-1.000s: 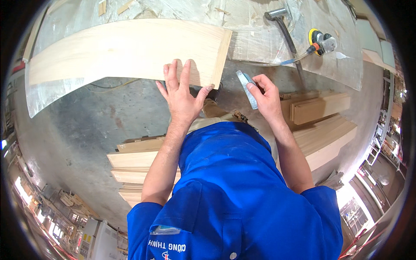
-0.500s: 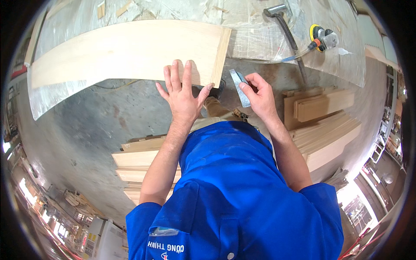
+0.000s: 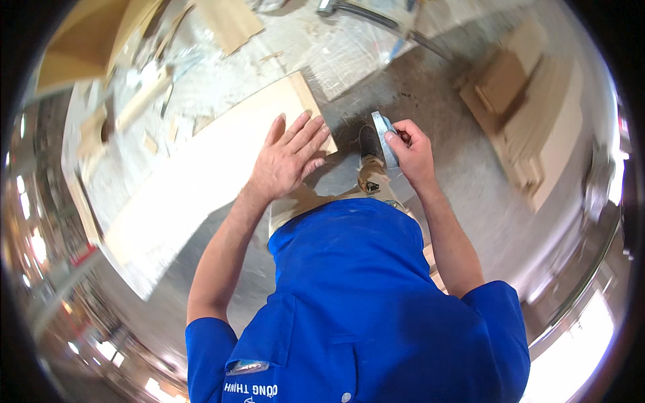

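A long pale wooden board [image 3: 201,158] lies slanted along the near edge of the work table. My left hand [image 3: 285,153] is at its right end, fingers stretched out over the surface. To the right of that end, my right hand [image 3: 413,153] grips a flat grey-blue sanding block [image 3: 384,138] between thumb and fingers. The block is held upright on its narrow side, apart from the board.
Plastic sheeting covers the table [image 3: 295,57], with wood scraps [image 3: 151,142] on it. A hammer [image 3: 366,15] lies at the far edge. Stacked boards [image 3: 544,127] stand on the floor at the right. My shoe [image 3: 369,141] shows below the block.
The view has turned, so the board now slants down to the left. My left hand has turned and its fingers are closer together. The right hand still grips the sanding block.
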`<state>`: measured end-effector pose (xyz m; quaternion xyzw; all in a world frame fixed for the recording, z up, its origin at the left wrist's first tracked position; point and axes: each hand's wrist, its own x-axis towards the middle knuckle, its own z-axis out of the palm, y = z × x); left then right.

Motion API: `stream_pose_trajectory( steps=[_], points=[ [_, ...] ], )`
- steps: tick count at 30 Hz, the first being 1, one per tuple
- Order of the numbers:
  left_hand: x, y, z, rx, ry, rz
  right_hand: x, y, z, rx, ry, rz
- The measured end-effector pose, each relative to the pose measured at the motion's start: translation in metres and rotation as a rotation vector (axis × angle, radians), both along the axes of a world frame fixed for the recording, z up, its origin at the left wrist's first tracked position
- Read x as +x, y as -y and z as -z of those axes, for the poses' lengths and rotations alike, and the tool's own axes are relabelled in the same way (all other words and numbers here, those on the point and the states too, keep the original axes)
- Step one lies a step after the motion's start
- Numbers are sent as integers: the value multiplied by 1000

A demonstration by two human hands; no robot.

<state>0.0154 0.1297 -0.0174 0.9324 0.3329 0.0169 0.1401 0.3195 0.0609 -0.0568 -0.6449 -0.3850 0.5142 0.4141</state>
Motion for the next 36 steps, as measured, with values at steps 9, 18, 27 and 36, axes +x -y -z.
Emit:
stream_pose_trajectory(
  steps=[9,18,27,36],
  points=[
    [24,-126,4,-91,85,576,-102,88,9,-72,-131,572],
    [13,-114,31,31,323,484,-203,96,28,79,-237,883],
    [19,-105,31,2,299,433,-251,68,37,187,14,904],
    [21,-107,35,37,331,453,-221,32,33,315,331,830]
  ],
)
